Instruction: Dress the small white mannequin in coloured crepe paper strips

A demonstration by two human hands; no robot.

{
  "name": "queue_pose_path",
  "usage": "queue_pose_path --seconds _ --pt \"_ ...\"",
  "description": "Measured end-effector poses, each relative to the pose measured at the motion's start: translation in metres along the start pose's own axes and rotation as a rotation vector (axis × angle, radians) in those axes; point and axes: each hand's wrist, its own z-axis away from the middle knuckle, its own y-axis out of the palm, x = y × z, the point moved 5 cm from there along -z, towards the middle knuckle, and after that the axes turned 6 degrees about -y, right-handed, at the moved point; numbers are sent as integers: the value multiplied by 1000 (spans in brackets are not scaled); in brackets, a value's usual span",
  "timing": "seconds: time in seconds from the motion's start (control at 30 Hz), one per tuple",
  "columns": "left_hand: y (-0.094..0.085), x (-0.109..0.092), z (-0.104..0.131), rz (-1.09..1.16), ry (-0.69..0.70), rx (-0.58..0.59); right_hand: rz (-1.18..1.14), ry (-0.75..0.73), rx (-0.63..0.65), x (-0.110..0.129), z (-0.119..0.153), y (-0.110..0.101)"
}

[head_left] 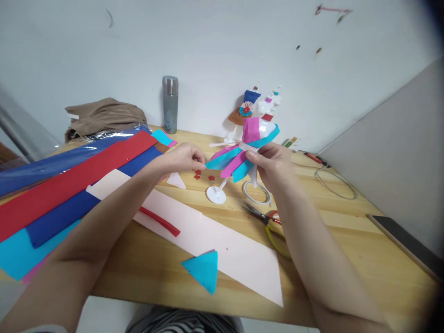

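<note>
The decorated figure [267, 126] was held above the bench [333, 263], toward its back edge and right of its middle. The right hand [274, 162] was clamped on the figure's lower part, thumb in front. The left hand [185, 157] had thumb and finger pinched together on the tip of a blue strip [225, 159] that fanned out from the figure. A white stand [216, 195] leaned beneath; the strips hid its top, so whether it was joined to the figure could not be determined.

Progress was judged partial. Pink pieces [250, 129] and blue strips were already on the figure; how firmly they were fixed could not be told. A second figure [251, 96], at the back edge, bore a rosette [245, 109] and looked nearer completion; none was visible on the held one. Left loose were a blue triangle [204, 270] at the front edge, a red strip [163, 223] on a pale sheet [243, 256], and small red flowers [211, 178]. Scissors [265, 216] and a tape roll [257, 201] lay frontward of the right hand.
</note>
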Motion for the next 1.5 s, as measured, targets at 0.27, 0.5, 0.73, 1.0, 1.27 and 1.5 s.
queue_pose_path --seconds 0.27,0.5,0.73,1.0,1.27,1.5 --pt "-35 -51 25 -73 193 -468 56 -40 43 6 3 14" --pt "20 -49 3 134 198 -111 99 -48 97 12 8 26" --pt "17 -50 5 81 118 -87 161 -145 94 14 4 35" --pt "18 -48 0 248 171 -82 195 -185 198 42 3 11" --pt "4 -47 4 327 145 -45 280 -215 384 42 5 11" --pt "7 -52 9 261 102 -19 528 -195 389 32 7 31"
